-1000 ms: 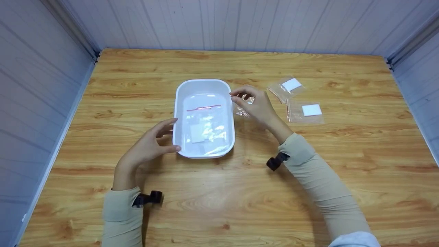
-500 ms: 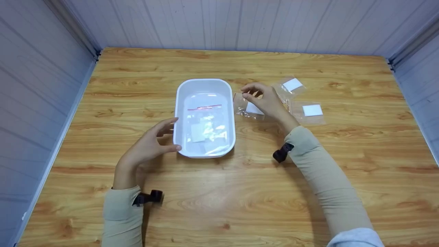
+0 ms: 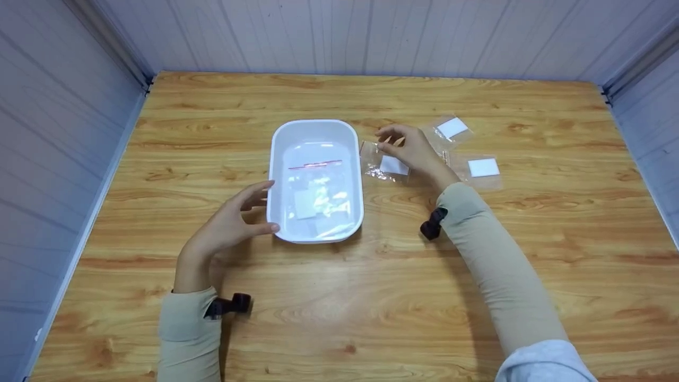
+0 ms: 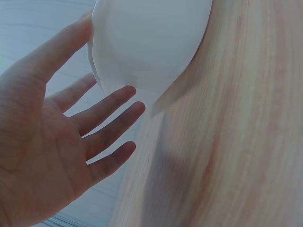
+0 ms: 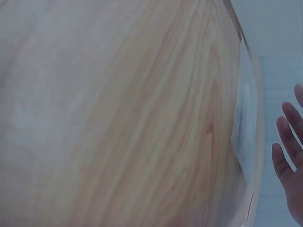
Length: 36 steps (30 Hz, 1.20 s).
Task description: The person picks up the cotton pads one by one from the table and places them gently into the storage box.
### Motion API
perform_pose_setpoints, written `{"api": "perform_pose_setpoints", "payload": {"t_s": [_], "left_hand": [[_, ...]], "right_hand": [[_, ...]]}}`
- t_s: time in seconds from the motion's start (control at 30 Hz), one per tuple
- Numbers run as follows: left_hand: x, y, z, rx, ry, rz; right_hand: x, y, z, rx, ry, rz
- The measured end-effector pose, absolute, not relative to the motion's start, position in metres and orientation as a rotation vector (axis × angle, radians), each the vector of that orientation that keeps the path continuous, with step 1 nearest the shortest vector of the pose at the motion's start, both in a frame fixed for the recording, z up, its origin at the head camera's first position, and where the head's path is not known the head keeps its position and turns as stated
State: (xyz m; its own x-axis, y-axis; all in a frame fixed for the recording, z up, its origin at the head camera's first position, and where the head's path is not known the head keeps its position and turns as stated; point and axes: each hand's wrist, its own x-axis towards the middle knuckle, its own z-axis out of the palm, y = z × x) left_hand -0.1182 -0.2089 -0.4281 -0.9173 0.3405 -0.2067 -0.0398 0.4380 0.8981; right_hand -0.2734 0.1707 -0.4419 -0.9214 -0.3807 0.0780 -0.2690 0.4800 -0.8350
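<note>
The left hand (image 3: 228,228) rests open-fingered against the white tray (image 3: 276,159) at frame centre, whose long axis runs top to bottom. A red-zipped clear bag (image 3: 316,185) lies inside. Just right, the right hand (image 3: 416,151) pinches a clear bag (image 3: 386,167) with a blank white label, lying on the bench (image 3: 371,297).

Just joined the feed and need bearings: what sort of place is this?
Probably a small enclosed workbench booth: a wooden tabletop walled on three sides by pale panels, holding a white plastic tub and clear zip bags with white inserts, set out for hand sorting.
</note>
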Motion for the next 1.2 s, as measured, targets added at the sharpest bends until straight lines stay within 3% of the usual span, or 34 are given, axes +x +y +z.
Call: {"api": "perform_pose_setpoints", "payload": {"t_s": [0.4,1.2], "left_hand": [[-0.118,-0.208,-0.428,0.242,2.33,1.482],[-0.118,-0.209,-0.429,0.243,2.321,1.491]], "right_hand": [[-0.286,0.166,-0.452,-0.417,2.534,-1.416],[-0.288,0.157,-0.462,-0.425,2.615,-1.287]]}}
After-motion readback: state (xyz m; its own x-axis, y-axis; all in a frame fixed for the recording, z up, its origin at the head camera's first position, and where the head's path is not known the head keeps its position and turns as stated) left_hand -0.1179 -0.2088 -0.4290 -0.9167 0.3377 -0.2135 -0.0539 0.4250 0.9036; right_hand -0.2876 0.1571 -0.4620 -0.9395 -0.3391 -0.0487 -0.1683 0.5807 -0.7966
